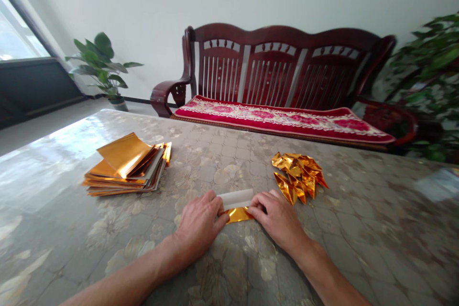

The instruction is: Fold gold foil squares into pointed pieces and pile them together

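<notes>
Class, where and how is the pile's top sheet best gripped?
I'd pinch the top sheet at its far-left corner, coming from the left, thumb below: it lies skewed on the pile, and that corner seems to jut clear of the rest.

Left hand bare; right hand bare; both forearms uncovered

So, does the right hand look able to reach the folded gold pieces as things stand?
Probably yes: the folded gold pieces lie close to the right hand, and nothing visible blocks the way, though it would likely need to release the foil sheet.
</notes>
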`<state>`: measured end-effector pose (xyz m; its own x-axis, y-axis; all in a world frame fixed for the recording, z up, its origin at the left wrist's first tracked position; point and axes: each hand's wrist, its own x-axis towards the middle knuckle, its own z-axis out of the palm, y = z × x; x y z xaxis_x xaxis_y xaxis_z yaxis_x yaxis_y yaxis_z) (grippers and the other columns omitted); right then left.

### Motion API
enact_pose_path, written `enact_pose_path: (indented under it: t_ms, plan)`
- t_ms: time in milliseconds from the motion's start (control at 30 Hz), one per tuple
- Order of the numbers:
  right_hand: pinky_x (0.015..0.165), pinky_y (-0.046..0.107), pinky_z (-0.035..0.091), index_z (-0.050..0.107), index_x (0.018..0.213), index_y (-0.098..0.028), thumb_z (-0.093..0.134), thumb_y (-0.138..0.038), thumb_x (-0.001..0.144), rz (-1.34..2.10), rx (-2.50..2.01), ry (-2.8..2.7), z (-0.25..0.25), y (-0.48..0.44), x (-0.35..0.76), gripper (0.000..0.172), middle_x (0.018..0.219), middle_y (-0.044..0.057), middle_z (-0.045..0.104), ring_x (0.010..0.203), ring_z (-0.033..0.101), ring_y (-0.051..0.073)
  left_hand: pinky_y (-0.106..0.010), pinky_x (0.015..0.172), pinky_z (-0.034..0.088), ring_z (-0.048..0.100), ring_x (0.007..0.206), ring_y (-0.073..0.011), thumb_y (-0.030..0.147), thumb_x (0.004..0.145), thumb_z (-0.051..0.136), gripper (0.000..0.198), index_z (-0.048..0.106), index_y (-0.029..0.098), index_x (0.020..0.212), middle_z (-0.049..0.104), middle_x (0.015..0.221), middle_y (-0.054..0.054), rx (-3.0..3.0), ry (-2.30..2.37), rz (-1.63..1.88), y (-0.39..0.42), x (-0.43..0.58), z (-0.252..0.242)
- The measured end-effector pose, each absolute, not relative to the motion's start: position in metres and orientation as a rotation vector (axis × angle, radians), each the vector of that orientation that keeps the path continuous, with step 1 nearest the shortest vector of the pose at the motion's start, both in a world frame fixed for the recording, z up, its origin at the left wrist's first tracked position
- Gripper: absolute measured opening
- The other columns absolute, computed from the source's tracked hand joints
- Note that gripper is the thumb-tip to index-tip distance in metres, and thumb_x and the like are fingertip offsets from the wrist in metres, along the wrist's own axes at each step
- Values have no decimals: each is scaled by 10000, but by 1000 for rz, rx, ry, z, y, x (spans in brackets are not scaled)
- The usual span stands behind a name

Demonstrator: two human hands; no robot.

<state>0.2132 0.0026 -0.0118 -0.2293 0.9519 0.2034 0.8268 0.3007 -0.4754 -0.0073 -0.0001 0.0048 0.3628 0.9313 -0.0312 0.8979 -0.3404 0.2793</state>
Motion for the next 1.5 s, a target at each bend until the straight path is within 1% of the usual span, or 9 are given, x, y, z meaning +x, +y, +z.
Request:
enact_pose_path:
  t_ms: [300,400,567,667,767,1033,1300,1400,1500]
  plan:
    - [686,298,364,625,776,-264,685,-298,824,383,-1614,-2087,-12,4,212,83,722,-29,645,778,565,189,-290,698,420,612,786,-188,333,936,469,193,573,213,827,587,884,-21,2440,1661,142,-2,-3,7]
    - [681,293,362,633,826,-267,694,-301,820,384,-1623,-2064,-13,4,213,70,703,-32,631,769,568,186,-299,723,438,609,815,-191,307,901,531,106,569,223,954,582,946,-18,2377,1646,251,-3,-5,5]
    - [686,286,351,622,843,-254,726,-291,798,370,-1627,-2051,-15,4,213,119,709,-42,618,766,551,182,-364,839,449,561,1000,-227,210,899,557,320,526,272,1211,539,1185,-55,2498,1502,484,-4,-8,-1]
    - [693,284,347,606,798,-239,740,-283,786,325,-1629,-2057,-15,4,213,142,757,-34,625,788,544,183,-402,898,423,524,1052,-238,224,962,503,216,588,308,1141,566,1206,-28,2686,1275,459,-6,-8,-4]
    - [703,284,346,594,743,-233,720,-274,812,290,-1607,-2091,-16,3,212,150,777,-29,637,810,547,184,-377,910,434,529,1017,-217,250,975,503,154,596,249,1098,619,1091,-22,2767,1055,345,-8,-9,-4]
    - [718,318,339,582,783,-226,642,-237,884,51,-1693,-2183,-13,-8,202,118,798,-2,639,790,548,196,-382,838,485,538,916,-233,141,950,483,253,545,193,1190,603,987,-44,2870,1061,155,-13,-10,-2]
    - [732,363,341,548,869,-225,624,-540,859,-74,-1804,-2140,-14,-22,180,324,871,45,610,842,526,246,-378,798,486,551,877,-230,204,967,474,169,566,184,1108,599,962,-48,2897,1055,84,-17,-8,1]
    - [738,357,343,545,880,-230,632,-515,861,-59,-1798,-2143,-14,-23,183,298,888,40,608,850,524,238,-373,798,487,555,882,-230,180,960,471,177,572,173,1104,602,976,-59,2900,1055,35,-21,-8,6]
    - [738,346,339,535,874,-233,636,-375,875,-41,-1811,-2142,-14,-22,186,174,889,28,605,856,521,228,-379,817,493,564,901,-234,149,949,468,187,581,164,1097,610,1009,-66,2881,1055,8,-25,-8,10]
